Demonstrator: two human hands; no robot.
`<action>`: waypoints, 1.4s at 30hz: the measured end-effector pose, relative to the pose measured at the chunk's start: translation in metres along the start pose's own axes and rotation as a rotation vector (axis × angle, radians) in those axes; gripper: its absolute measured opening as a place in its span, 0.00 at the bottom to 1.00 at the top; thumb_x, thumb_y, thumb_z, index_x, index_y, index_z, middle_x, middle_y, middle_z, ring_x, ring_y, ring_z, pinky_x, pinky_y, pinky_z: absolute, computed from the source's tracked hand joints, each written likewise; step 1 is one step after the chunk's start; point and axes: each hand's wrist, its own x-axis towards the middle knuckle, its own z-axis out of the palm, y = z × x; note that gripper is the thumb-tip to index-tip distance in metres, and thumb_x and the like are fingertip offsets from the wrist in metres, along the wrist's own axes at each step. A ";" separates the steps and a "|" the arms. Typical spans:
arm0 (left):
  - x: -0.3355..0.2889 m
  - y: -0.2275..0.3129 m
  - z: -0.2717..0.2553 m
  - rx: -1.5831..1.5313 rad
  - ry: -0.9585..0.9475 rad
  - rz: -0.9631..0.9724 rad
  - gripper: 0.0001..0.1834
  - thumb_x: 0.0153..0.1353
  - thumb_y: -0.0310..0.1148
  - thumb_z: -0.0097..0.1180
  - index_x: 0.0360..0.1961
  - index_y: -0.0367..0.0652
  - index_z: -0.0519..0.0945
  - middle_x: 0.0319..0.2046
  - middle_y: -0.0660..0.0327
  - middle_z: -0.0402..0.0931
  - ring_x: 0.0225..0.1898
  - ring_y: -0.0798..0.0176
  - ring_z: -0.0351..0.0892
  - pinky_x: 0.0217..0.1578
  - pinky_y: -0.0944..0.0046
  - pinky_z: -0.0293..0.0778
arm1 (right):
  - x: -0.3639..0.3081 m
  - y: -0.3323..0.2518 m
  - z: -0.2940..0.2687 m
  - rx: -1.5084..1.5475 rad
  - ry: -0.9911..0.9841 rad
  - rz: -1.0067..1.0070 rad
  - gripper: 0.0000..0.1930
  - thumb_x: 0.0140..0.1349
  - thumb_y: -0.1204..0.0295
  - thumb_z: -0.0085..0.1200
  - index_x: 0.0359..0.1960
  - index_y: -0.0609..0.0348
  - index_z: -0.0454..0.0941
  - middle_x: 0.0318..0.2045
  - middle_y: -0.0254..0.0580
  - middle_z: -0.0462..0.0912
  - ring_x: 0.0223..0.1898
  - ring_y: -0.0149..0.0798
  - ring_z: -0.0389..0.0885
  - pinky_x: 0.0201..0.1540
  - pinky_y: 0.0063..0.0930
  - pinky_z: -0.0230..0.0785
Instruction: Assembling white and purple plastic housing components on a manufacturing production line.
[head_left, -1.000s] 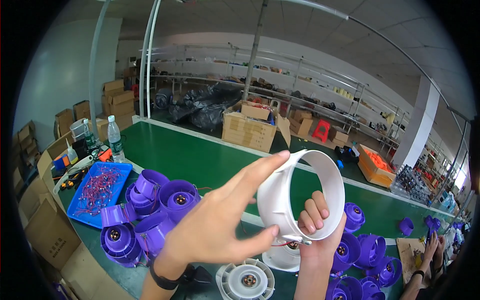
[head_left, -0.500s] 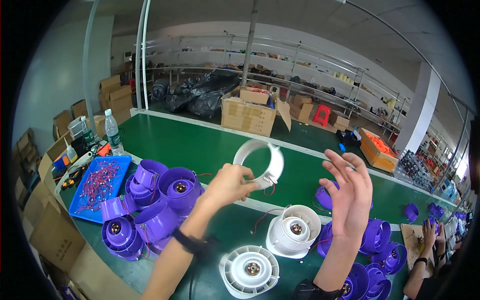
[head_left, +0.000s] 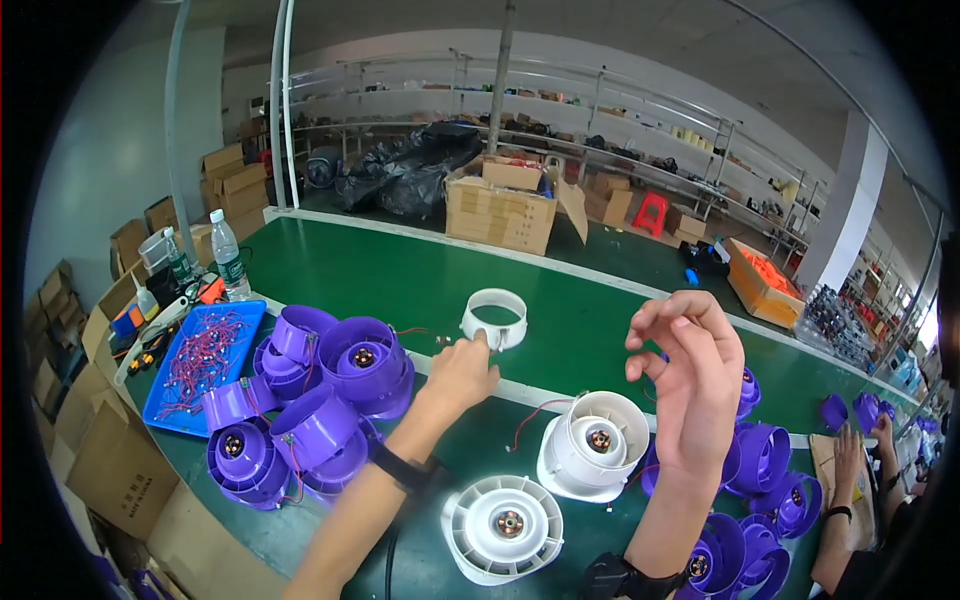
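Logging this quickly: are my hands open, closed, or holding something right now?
Left hand: at the white ring; whether it grips cannot be told.
Right hand: open, raised, loosely curled, holding nothing.

The left hand's (head_left: 462, 375) index finger covers a bit of the white ring (head_left: 505, 334), and its other fingertips are tucked out of sight. The wristband (head_left: 405, 468) on that arm is blurred. The right hand (head_left: 692, 375) partly hides a purple cup (head_left: 748, 392) behind it. The lower edge cuts off both forearms. The dark rim swallows most of the co-worker (head_left: 840, 545). Small items on the far shelves (head_left: 680, 135) are too tiny to identify.
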 end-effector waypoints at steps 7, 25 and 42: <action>-0.068 0.053 -0.074 -0.062 -0.694 0.513 0.36 0.57 0.46 0.65 0.65 0.43 0.71 0.48 0.45 0.82 0.48 0.42 0.83 0.50 0.48 0.78 | -0.004 -0.007 0.004 -0.078 -0.030 -0.029 0.07 0.69 0.74 0.46 0.41 0.64 0.75 0.36 0.47 0.82 0.34 0.35 0.80 0.32 0.25 0.73; -0.162 0.060 -0.050 0.273 -0.670 0.738 0.56 0.45 0.48 0.73 0.74 0.53 0.55 0.69 0.45 0.56 0.69 0.37 0.59 0.63 0.39 0.66 | -0.017 -0.049 -0.017 -0.068 -0.135 -0.134 0.08 0.69 0.78 0.45 0.40 0.67 0.78 0.33 0.43 0.84 0.31 0.28 0.81 0.32 0.20 0.72; 0.036 0.161 -0.073 -0.136 0.281 0.674 0.58 0.39 0.52 0.70 0.70 0.37 0.59 0.60 0.35 0.68 0.61 0.35 0.71 0.61 0.47 0.69 | -0.031 -0.089 -0.048 -0.120 -0.064 -0.275 0.09 0.70 0.72 0.42 0.44 0.64 0.72 0.29 0.48 0.80 0.26 0.34 0.78 0.26 0.24 0.70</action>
